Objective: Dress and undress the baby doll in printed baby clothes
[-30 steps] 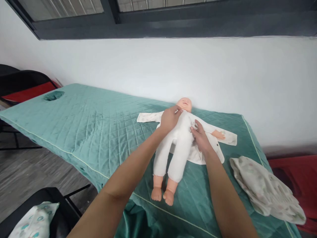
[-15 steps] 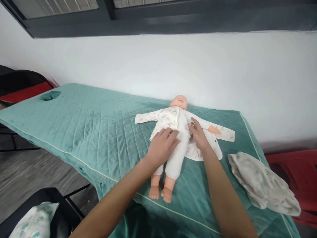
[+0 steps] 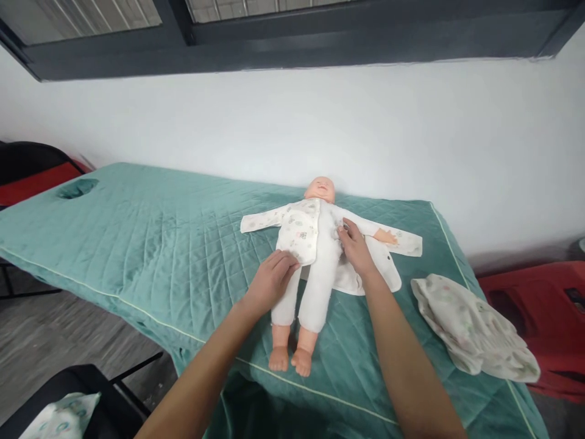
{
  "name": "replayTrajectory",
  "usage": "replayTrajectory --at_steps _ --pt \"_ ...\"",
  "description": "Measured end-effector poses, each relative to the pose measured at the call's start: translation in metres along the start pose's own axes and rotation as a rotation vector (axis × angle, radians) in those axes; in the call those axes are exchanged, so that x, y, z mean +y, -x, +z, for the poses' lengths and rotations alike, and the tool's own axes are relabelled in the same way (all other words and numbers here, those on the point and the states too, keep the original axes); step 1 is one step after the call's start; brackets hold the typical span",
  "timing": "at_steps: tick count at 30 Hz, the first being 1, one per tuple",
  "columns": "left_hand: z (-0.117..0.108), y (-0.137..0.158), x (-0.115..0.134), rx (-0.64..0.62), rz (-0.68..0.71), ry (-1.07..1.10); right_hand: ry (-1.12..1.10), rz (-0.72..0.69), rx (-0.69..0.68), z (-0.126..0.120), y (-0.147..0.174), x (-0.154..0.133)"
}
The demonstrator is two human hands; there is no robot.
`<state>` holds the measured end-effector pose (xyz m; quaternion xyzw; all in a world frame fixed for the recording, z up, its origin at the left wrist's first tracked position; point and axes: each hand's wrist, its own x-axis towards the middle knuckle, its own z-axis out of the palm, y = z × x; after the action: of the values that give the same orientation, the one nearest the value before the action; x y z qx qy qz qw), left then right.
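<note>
A baby doll (image 3: 316,274) in white plush lies on its back, head toward the wall and bare feet toward me. A printed white baby shirt (image 3: 299,230) is under and around it, both sleeves spread out. The shirt's left front panel covers the chest; the right panel (image 3: 384,265) lies opened out on the bed. My left hand (image 3: 273,277) has its fingers closed at the lower edge of the left panel. Against the doll's right-hand side rests my right hand (image 3: 355,244), thumb and forefinger slightly apart. A plastic doll hand shows on the right sleeve.
Green quilted cover drapes the bed (image 3: 183,244), which has a face hole (image 3: 77,188). Crumpled printed baby clothing (image 3: 475,329) lies near its right edge. Red chairs (image 3: 539,311) stand at right. A black chair (image 3: 86,390) at lower left carries printed cloth (image 3: 64,417).
My left hand has moved off the doll's belly, left and down to the shirt's lower edge. That panel now lies flatter over the chest. My right hand stays at the doll's side.
</note>
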<state>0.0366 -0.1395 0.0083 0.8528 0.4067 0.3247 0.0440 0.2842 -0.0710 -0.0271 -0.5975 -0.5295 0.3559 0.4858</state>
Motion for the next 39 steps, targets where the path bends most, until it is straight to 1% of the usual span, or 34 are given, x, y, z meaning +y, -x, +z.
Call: replayTrajectory --at_steps 3,5,9,11,14,16,19,21,23,25,27,28,29,30,32,34,36,38,39 --pt "-0.003 0.012 0.005 -0.031 0.035 0.044 0.007 -0.007 -0.024 -0.003 0.002 -0.003" --pt "-0.005 0.021 0.004 -0.008 0.030 0.048 0.023 -0.014 -0.028 -0.005 0.002 -0.004" --pt "-0.003 0.037 -0.008 0.164 -0.133 0.028 0.050 -0.032 -0.043 -0.006 0.001 -0.001" --pt "0.000 0.040 -0.015 0.186 -0.204 0.028 0.058 -0.035 -0.048 -0.006 0.000 0.001" --pt "0.005 0.039 -0.022 0.168 -0.252 0.045 0.077 -0.033 -0.042 -0.005 0.001 0.001" --pt "0.006 0.037 -0.023 0.173 -0.253 0.059 0.085 -0.043 -0.037 -0.005 0.003 -0.002" --pt "0.003 0.037 -0.022 0.178 -0.216 0.068 0.101 -0.069 -0.026 -0.009 0.005 -0.008" --pt "-0.003 0.039 -0.021 0.158 -0.192 0.066 0.106 -0.075 -0.002 -0.018 0.005 -0.011" --pt "-0.009 0.037 -0.018 0.144 -0.175 0.052 0.086 -0.043 0.074 -0.032 0.004 -0.012" --pt "-0.015 0.023 -0.013 0.168 -0.172 0.035 0.112 0.013 0.243 -0.050 0.002 -0.011" --pt "-0.015 -0.007 -0.003 0.212 -0.160 0.029 0.276 0.090 0.417 -0.069 0.001 -0.010" --pt "-0.012 -0.027 0.005 0.202 -0.134 0.032 0.391 0.136 0.454 -0.077 0.001 -0.008" --pt "-0.006 -0.049 0.013 0.177 -0.081 0.037 0.505 0.186 0.443 -0.085 0.002 -0.007" --pt "0.004 -0.072 0.023 0.133 -0.001 0.030 0.601 0.231 0.399 -0.092 0.002 -0.005" --pt "0.030 -0.117 0.042 -0.067 0.117 -0.032 0.727 0.280 0.283 -0.102 0.003 0.000" --pt "0.064 -0.154 0.060 -0.256 0.185 -0.144 0.804 0.290 0.212 -0.109 0.004 0.005" --pt "0.099 -0.177 0.073 -0.427 0.239 -0.265 0.846 0.297 0.174 -0.114 0.003 0.009" --pt "0.127 -0.191 0.082 -0.526 0.281 -0.327 0.857 0.307 0.133 -0.117 0.003 0.011" --pt "0.138 -0.195 0.084 -0.560 0.293 -0.339 0.855 0.308 0.108 -0.118 0.003 0.010"
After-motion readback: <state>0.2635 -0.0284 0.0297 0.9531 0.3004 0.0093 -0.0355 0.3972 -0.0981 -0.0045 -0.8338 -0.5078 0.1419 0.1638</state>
